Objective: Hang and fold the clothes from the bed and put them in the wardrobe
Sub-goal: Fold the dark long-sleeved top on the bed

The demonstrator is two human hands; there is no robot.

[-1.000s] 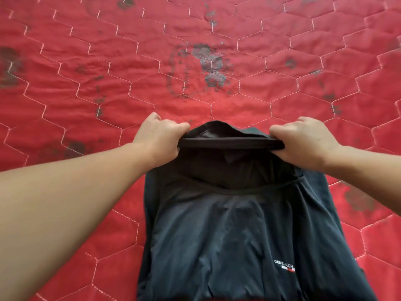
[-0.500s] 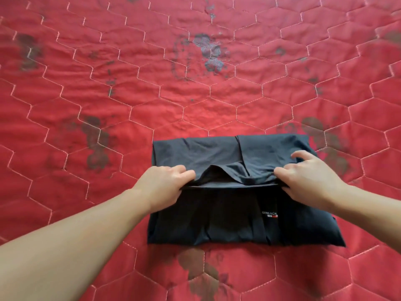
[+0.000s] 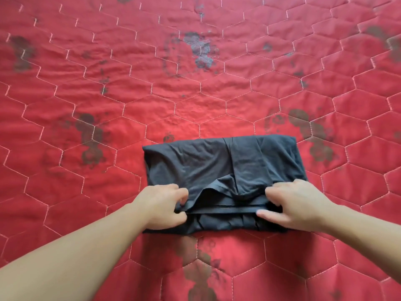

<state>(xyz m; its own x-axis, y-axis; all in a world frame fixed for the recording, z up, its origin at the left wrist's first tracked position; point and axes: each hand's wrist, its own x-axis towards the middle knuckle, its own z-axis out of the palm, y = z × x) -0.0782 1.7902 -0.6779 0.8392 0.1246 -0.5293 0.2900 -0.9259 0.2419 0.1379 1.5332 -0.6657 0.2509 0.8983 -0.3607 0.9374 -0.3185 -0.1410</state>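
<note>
A dark garment (image 3: 221,168) lies folded into a squat rectangle on the bed (image 3: 130,109), a little right of the middle of the view and in its near half. Its upper layer is doubled back toward the near side, and that layer's hemmed edge runs left to right just above the garment's near edge, with a slack hump of cloth bulging up at its middle. The left hand (image 3: 161,205) sits at the left end of that hem, knuckles up, fingers curled over the cloth and thumb tucked beneath, pinching the folded edge. The right hand (image 3: 297,205) mirrors it at the right end, fingers bent down onto the top layer and the thumb stretched out flat along the hem, so the edge is gripped between them. Both bare forearms reach in from the near corners and angle inward toward the garment. The cloth is a deep navy or charcoal, thin and softly creased, with a vertical fold line running down its far half and a slightly rumpled far left corner. No writing can be read on it from here. The bed is covered by a red quilted spread stitched in pale thread into large hexagons, and faded dark grey blotches of a worn print are scattered over it, one cluster far beyond the garment and others to its left, right and near side.
</note>
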